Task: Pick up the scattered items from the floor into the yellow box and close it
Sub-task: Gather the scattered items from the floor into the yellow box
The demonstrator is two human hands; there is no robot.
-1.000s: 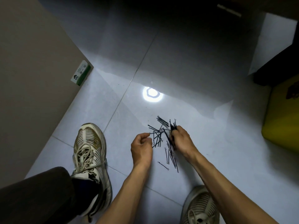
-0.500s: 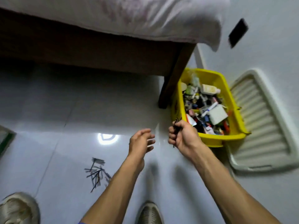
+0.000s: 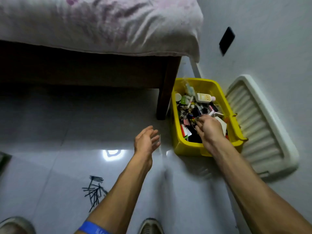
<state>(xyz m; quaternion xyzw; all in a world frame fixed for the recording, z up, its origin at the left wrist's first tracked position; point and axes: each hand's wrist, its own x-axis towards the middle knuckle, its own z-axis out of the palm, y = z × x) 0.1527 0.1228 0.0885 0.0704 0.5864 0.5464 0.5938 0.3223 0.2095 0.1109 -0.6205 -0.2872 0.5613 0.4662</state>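
Observation:
The yellow box (image 3: 185, 146) stands on the floor by the bed leg, uncovered and full of small mixed items. My right hand (image 3: 210, 130) is over the inside of the box with its fingers pinched around a few black hairpins. My left hand (image 3: 146, 141) hovers over the floor to the left of the box, fingers apart and holding nothing. A loose pile of black hairpins (image 3: 95, 190) lies on the grey tile at lower left, partly behind my left forearm. The white ribbed lid (image 3: 263, 125) lies flat on the floor right of the box.
A wooden bed with a pale sheet (image 3: 94, 26) fills the top; its dark leg (image 3: 166, 92) touches the box's left side. A white wall with a black plate (image 3: 226, 40) is at right. My shoes (image 3: 150, 226) show at the bottom edge.
My right hand carried a bunch of hairpins from the floor pile over the rim into the box. My left hand let go and opened. The view swung toward the box.

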